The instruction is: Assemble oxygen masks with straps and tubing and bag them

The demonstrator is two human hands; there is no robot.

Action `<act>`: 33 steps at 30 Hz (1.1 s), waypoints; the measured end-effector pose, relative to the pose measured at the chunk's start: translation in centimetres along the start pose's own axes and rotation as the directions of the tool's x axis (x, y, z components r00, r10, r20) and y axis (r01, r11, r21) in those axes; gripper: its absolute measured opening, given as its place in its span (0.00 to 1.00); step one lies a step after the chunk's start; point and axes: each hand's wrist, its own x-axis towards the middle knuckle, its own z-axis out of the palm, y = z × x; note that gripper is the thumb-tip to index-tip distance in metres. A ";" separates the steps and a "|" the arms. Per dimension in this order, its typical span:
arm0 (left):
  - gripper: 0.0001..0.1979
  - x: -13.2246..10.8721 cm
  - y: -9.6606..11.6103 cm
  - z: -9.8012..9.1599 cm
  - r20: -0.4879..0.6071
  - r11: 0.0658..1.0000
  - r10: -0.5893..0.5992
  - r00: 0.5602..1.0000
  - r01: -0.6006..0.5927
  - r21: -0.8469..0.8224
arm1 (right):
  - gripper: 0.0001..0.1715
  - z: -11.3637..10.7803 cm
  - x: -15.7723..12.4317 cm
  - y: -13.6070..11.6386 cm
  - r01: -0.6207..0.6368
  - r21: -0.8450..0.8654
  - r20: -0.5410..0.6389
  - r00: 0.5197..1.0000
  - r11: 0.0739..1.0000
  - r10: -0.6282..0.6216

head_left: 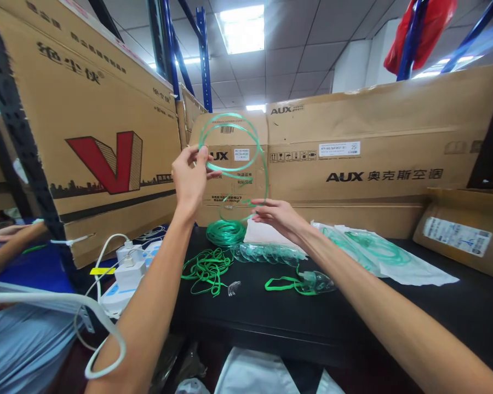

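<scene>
Loops of clear green tubing (258, 143) hang in the air above the table, pinched at their left side by my left hand (192, 171). My right hand (280, 214) is lower and to the right, its fingers together around the trailing part of the tubing. Below lie a coil of green tubing (225, 233), a tangle of green elastic cord (208, 267) and a row of clear plastic masks (267, 254). A single mask (315, 282) with a green strap rests beneath my right forearm.
Bagged green tubing (378, 253) lies at the right. A power strip (117, 295) with plugs and white cables is at the left. Cardboard walls (378, 137) stand behind. Another person's arm (14, 249) shows at the far left. A white cable crosses near my left forearm.
</scene>
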 end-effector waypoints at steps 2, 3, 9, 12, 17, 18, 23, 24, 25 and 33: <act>0.10 -2.7 1.2 0.0 0.059 0.993 -0.102 0.993 0.105 -0.046 | 0.16 -2.0 -4.4 -0.5 0.006 -0.022 0.011 1.000 1.000 -0.005; 0.11 -4.3 1.8 -0.1 0.103 0.984 -0.161 0.982 0.167 -0.056 | 0.17 -3.0 -6.6 -0.5 -0.005 -0.037 0.010 1.000 0.999 0.006; 0.19 -14.3 3.2 -1.2 0.402 0.837 -0.531 0.746 0.536 0.109 | 0.19 -9.0 -16.0 1.4 -0.139 -0.221 0.032 0.988 0.965 0.149; 0.29 -17.6 2.1 -1.8 0.454 0.748 -0.637 0.623 0.642 0.168 | 0.27 -10.3 -16.9 2.5 -0.162 -0.323 -0.001 0.985 0.933 0.171; 0.35 -20.6 0.4 -2.4 0.528 0.689 -0.687 0.499 0.679 0.255 | 0.30 -11.2 -17.0 3.5 -0.087 -0.401 -0.036 0.996 0.912 0.080; 0.34 -21.0 0.2 -2.4 0.540 0.679 -0.692 0.479 0.686 0.262 | 0.27 -11.4 -17.1 3.8 -0.064 -0.450 -0.049 0.998 0.891 0.047; 0.28 -22.1 -0.4 -2.3 0.603 0.646 -0.683 0.413 0.727 0.234 | 0.32 -12.3 -16.9 5.5 -0.051 -0.818 -0.155 0.978 0.572 -0.136; 0.28 -22.2 -0.5 -2.2 0.603 0.640 -0.684 0.411 0.734 0.227 | 0.36 -12.4 -16.7 5.9 -0.047 -0.838 -0.138 0.982 0.543 -0.128; 0.28 -22.3 -0.5 -2.1 0.602 0.634 -0.686 0.408 0.741 0.221 | 0.39 -12.3 -16.4 6.2 -0.029 -0.843 -0.108 0.987 0.537 -0.115; 0.25 -21.4 -0.4 -2.0 0.525 0.604 -0.725 0.446 0.778 0.174 | 0.41 -12.6 -16.3 5.7 -0.017 -0.889 -0.074 0.992 0.458 -0.107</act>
